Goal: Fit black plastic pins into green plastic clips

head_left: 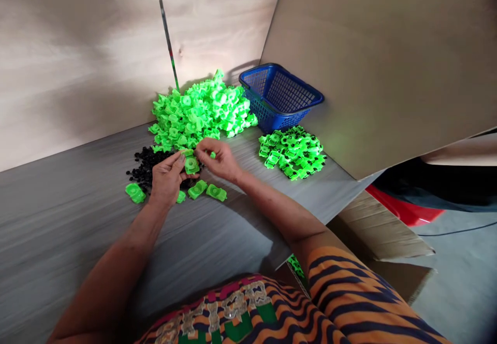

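Head view: both hands meeting over the desk (58, 219), just in front of the black bits pile. Left hand (166, 178) closed in a pinch on a small green plastic piece (191, 165), thumb and fingers clamped on its left edge. Right hand (218, 158) curled, fingertips pinched just above and right of the same piece; a tiny green bit showing at the fingertips, cannot tell whether a separate part. Piece sitting between the two hands, touching left fingers, right fingertips just beside it. Left hand nearer, already carrying it. Long axis hard to call; piece roughly squarish, rounded, with a ringed round centre facing up toward camera. Bright neon green, glossy, moulded.

Around it: black small parts heap (145, 165) directly behind and left of left hand, partly hidden by it. Loose green pieces (216, 192) on desk just below the hands, one more (135, 192) out left. Big green pile (200, 111) farther back against the wall. Second green pile (293, 152) to the right, showing black spots, beside blue basket (280, 96). Thin rod (168, 43) leaning on back wall. Cardboard sheet (388, 54) right, over desk edge.
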Motion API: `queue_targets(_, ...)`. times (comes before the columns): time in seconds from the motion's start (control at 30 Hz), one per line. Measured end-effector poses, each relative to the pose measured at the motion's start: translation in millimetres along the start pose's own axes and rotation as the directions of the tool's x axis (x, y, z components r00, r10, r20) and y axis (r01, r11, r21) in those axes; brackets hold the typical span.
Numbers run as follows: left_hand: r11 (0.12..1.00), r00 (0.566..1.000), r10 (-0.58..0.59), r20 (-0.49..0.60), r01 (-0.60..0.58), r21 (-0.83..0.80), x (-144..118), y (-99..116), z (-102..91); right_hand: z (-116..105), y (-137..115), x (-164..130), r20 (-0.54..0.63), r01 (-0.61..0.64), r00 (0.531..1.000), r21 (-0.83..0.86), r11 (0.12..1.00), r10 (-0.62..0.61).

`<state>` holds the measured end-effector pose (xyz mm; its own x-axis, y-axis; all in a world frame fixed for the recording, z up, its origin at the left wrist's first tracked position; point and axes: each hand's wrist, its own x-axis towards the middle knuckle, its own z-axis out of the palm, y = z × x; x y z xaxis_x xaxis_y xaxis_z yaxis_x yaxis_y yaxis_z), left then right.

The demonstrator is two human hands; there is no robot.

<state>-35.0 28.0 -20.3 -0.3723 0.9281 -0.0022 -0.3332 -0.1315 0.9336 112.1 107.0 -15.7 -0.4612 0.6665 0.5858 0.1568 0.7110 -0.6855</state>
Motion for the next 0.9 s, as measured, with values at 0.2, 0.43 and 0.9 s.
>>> queue_targets(0.2,0.994,0.989,-0.098,-0.112,0.091,-0.066,22.4,11.7,-23.9,-41.4,50.0,13.6,0.12,-0.322,0.922,-0.291,0.901,0.368)
queue_targets(0.43,0.994,0.995,-0.09,-0.033,0.087,-0.068,25.1,14.8,-28.4,-22.9,45.4,2.3,0.435,-0.231,0.803,-0.403,0.885,0.408)
queue_targets(0.9,0.974,0.971,-0.22,0.098,0.224,-0.031,14.4,13.5,-21.7,-1.9,39.4,-4.8,0.392,-0.157,0.863,-0.393,0.906,0.319)
